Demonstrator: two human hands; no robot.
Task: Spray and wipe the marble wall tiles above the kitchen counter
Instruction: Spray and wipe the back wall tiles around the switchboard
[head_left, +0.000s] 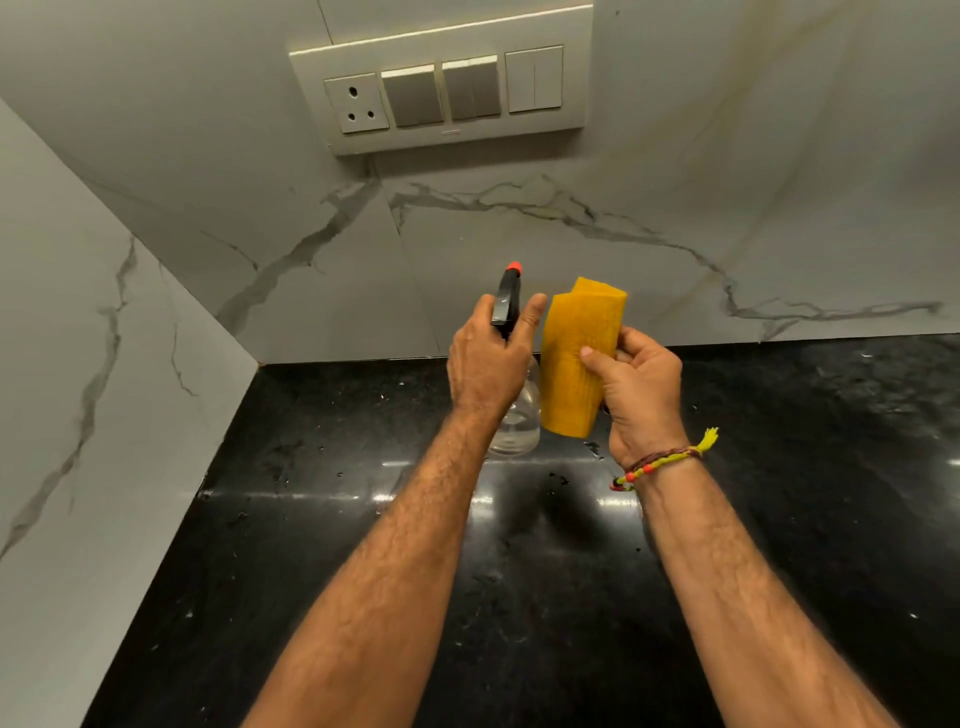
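My left hand (485, 358) grips the neck of a clear spray bottle (517, 423) with a black trigger head and a red nozzle tip that points at the wall. Right beside it, my right hand (641, 387) holds a folded yellow cloth (571, 358) upright, thumb pressed across its front. Both hands hover above the black counter, close to the white marble wall tiles (519, 249) with grey veins.
A white switch panel (447, 93) with a socket and three switches sits on the wall above the hands. A second marble wall (78, 364) meets the back wall in a corner at the left. The glossy black granite counter (519, 571) carries scattered droplets.
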